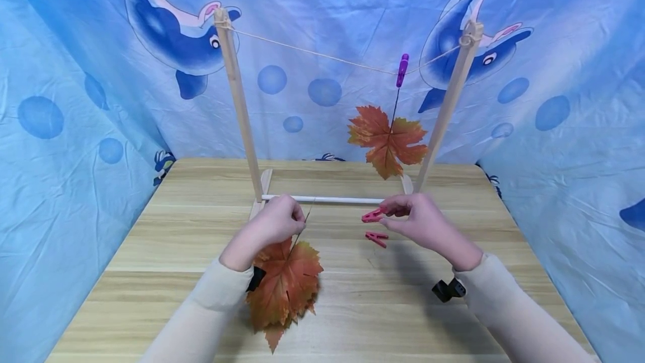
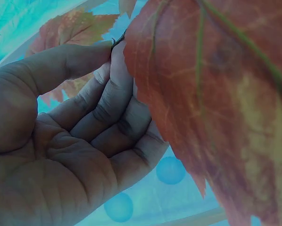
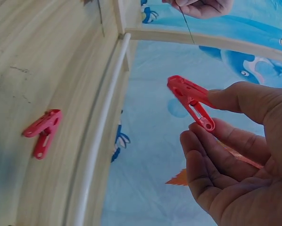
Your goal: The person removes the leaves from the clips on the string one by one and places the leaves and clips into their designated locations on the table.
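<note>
My left hand [image 1: 280, 219] pinches the thin dark stem of an orange-red artificial maple leaf [image 1: 289, 276]. Thumb and fingertips meet at that stem in the left wrist view, where the leaf [image 2: 216, 103] covers much of the picture. Between thumb and fingers, my right hand [image 1: 417, 220] holds a red clothespin [image 3: 190, 101] by its handle ends. A second red clothespin [image 1: 376, 238] lies on the table just below it. Higher up, a purple clothespin [image 1: 402, 70] on the string [image 1: 312, 52] grips the stem of another maple leaf [image 1: 388, 142].
The string is tied between two upright wooden posts [image 1: 237, 94], joined low down by a white rod [image 1: 337, 200]. Other leaves lie partly hidden beneath the held one on the wooden table [image 1: 166, 273]. A blue dolphin-print cloth [image 1: 322, 10] surrounds the back and sides.
</note>
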The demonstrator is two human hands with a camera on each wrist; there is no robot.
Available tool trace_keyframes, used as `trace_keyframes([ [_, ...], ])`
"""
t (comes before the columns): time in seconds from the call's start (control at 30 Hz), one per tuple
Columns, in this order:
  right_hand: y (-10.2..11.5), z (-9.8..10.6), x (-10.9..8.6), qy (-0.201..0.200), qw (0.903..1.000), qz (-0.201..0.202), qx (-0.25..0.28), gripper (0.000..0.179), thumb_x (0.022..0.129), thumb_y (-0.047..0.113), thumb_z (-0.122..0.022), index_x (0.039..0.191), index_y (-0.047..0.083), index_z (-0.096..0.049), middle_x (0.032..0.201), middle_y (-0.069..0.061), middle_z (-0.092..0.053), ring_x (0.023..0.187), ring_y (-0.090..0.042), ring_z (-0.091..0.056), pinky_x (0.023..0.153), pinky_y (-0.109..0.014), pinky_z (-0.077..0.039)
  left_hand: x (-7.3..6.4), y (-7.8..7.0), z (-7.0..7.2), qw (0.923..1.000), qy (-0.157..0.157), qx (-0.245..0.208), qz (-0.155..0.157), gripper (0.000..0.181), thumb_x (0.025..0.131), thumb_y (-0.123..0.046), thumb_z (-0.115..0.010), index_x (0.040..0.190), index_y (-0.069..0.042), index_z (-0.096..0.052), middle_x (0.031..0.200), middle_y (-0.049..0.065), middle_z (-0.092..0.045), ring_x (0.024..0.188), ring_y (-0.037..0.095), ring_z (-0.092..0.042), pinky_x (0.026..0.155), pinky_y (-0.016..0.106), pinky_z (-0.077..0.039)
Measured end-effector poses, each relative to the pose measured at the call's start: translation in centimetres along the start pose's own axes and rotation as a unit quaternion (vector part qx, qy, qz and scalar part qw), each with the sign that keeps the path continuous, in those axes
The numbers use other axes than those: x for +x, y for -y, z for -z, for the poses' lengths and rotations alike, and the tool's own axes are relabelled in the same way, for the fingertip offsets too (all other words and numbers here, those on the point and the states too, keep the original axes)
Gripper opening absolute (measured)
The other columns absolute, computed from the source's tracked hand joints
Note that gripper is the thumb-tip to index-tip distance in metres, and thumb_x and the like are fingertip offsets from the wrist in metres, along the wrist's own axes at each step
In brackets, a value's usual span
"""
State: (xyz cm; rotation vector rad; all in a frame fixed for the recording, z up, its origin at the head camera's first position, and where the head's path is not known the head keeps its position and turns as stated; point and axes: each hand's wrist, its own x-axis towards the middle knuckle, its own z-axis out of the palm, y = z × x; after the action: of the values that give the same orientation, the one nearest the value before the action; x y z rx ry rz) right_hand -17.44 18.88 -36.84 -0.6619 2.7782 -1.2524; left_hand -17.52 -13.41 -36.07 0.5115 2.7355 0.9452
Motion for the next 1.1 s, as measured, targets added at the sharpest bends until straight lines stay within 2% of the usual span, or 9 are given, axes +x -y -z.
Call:
trace_keyframes([
  [0.23, -1.2, -0.6, -0.4, 0.027, 0.9991, -0.033, 0.005, 0.023, 0.088, 0.009, -0.079, 0.111, 0.005, -0.077, 0.100, -0.005, -0.074, 0.088, -0.016, -0.068, 0.076, -0.035, -0.056, 0.1, 0.5, -0.6, 0.9996, 0.006, 0.002, 0.026, 0.025, 0.084, 0.005, -0.063, 0.063, -0.008, -0.068, 0.058, -0.005, -0.057, 0.057, 0.012, -0.048, 0.057, 0.028, -0.041],
  [0.47, -2.5, -1.8, -1.0, 0.041, 0.9977, -0.053, -0.008, 0.021, 0.086, 0.008, -0.081, 0.107, 0.004, -0.079, 0.095, -0.004, -0.073, 0.082, -0.017, -0.067, 0.070, -0.033, -0.056, 0.1, 0.6, -1.2, 0.9987, 0.022, -0.007, 0.045, 0.036, 0.084, 0.004, -0.064, 0.052, -0.011, -0.057, 0.047, -0.008, -0.042, 0.049, 0.011, -0.033, 0.050, 0.027, -0.032],
  [0.6, -3.3, -2.7, -1.5, 0.057, 0.9966, -0.059, -0.004, 0.016, 0.085, 0.006, -0.080, 0.101, 0.004, -0.078, 0.089, -0.002, -0.072, 0.078, -0.016, -0.066, 0.064, -0.031, -0.053, 0.1, 0.7, -1.4, 0.9984, 0.030, -0.008, 0.047, 0.038, 0.084, 0.004, -0.064, 0.050, -0.011, -0.057, 0.046, -0.009, -0.043, 0.049, 0.011, -0.034, 0.050, 0.027, -0.032],
  [0.8, -4.5, -3.9, -1.9, 0.069, 0.9952, -0.068, 0.005, 0.017, 0.079, -0.003, -0.077, 0.096, -0.001, -0.075, 0.081, -0.001, -0.068, 0.072, -0.016, -0.061, 0.062, -0.030, -0.052, 0.4, 1.2, -2.1, 0.9975, 0.039, -0.004, 0.058, 0.030, 0.085, 0.003, -0.065, 0.057, -0.007, -0.066, 0.052, -0.006, -0.054, 0.050, 0.011, -0.041, 0.050, 0.026, -0.035],
  [1.03, -4.9, -4.7, -2.4, 0.061, 0.9955, -0.073, -0.009, 0.016, 0.078, -0.001, -0.084, 0.091, -0.002, -0.076, 0.079, -0.001, -0.069, 0.072, -0.013, -0.063, 0.065, -0.030, -0.053, 0.8, 2.1, -3.0, 0.9968, 0.041, -0.001, 0.069, 0.039, 0.082, 0.005, -0.061, 0.048, -0.013, -0.051, 0.044, -0.008, -0.042, 0.046, 0.011, -0.033, 0.048, 0.026, -0.029],
  [1.1, -5.1, -4.8, -2.5, 0.056, 0.9951, -0.081, -0.015, 0.016, 0.078, -0.001, -0.084, 0.091, -0.001, -0.076, 0.078, 0.001, -0.068, 0.072, -0.012, -0.062, 0.066, -0.031, -0.052, 1.1, 2.4, -3.3, 0.9968, 0.040, 0.001, 0.070, 0.039, 0.081, 0.005, -0.061, 0.048, -0.013, -0.052, 0.043, -0.009, -0.042, 0.046, 0.010, -0.034, 0.047, 0.026, -0.030],
])
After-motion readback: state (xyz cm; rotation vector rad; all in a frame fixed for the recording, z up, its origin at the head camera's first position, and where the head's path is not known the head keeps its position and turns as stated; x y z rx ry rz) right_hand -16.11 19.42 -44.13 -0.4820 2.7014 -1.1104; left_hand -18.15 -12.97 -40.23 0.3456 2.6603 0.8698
